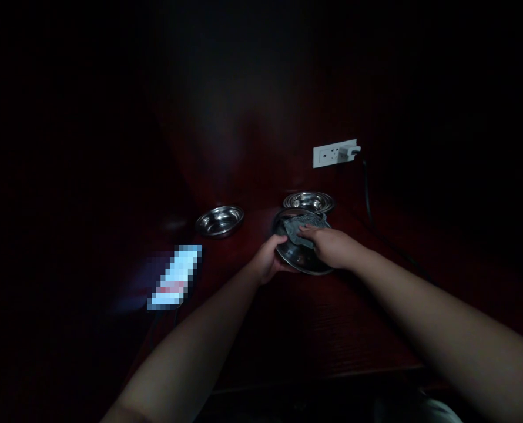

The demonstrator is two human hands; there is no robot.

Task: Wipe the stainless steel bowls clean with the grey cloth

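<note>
The left hand is gripping a steel bowl by its near left rim, the fingers curling around the edge and the thumb lying over the lip. The bowl is being held near the middle of the dark red tabletop, tipped so that its open side is facing up and toward the person; whether its far edge is resting on the wood is too dark to tell. It is a shallow, round, polished metal bowl with a narrow rolled rim, and its inner wall is catching dull grey reflections in the dim light.

The right hand is lying over the right side of the bowl, palm down, its fingers bending onto a grey cloth and pressing it against the inside of the bowl. The cloth is crumpled, folding in soft ridges and covering the upper part of the bowl's hollow.

Two more steel bowls of the same kind are sitting upright on the tabletop: one well to the left, apart from the hands, and one just behind the held bowl. A phone with a lit screen is lying flat further left, near the tabletop's edge. On the dark wall behind, a white socket strip is carrying a white plug, and a dark cable is hanging down from it toward the tabletop.
</note>
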